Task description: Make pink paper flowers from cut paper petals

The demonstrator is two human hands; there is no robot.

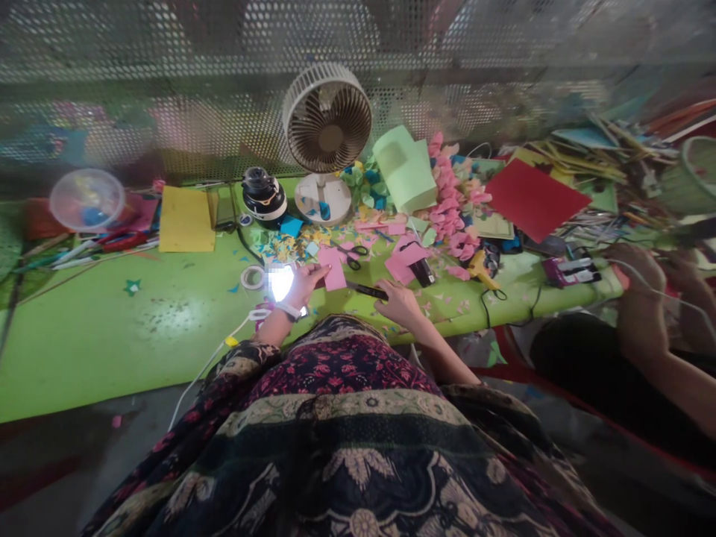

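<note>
Filling both hands point(305, 287) point(399, 304) are pink paper point(335, 275) (left), black tool point(369, 290) (right) — any print illegible.

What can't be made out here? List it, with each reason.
All in the head view:
Bright object: its surface, lost in glare.
Pink paper: the part under the left hand.
Black tool: the end covered by the right hand.
Green basket: its right side, cut off by the picture's edge.

Desk point(83, 328): near left corner is falling outside the picture. Far edge, right: green basket point(698, 175) is being cut off. Near edge: glare is obscuring bright screen point(280, 282); right hand point(398, 302) is hiding black tool's point(366, 290) end. Co-worker's farther hand point(689, 272) is blurring.
</note>
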